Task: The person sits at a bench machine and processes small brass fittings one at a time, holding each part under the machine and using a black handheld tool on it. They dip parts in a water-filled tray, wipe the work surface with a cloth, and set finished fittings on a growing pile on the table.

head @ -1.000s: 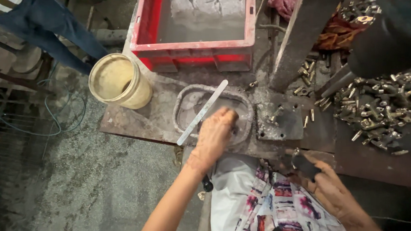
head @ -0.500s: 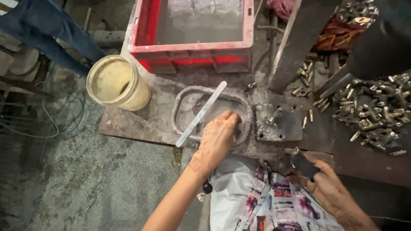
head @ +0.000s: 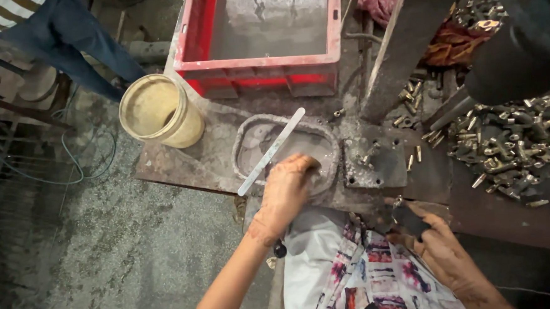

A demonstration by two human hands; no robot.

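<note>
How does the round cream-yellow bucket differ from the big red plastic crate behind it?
The cream-yellow bucket is round and narrow; the red plastic crate is rectangular and far wider. The bucket's walls are smeared with yellowish residue, while the crate holds what looks like grey, glossy liquid. The bucket stands on the rusty metal plate, to the left of the person's left hand; the crate sits farther back. Both are open-topped and upright.
</note>
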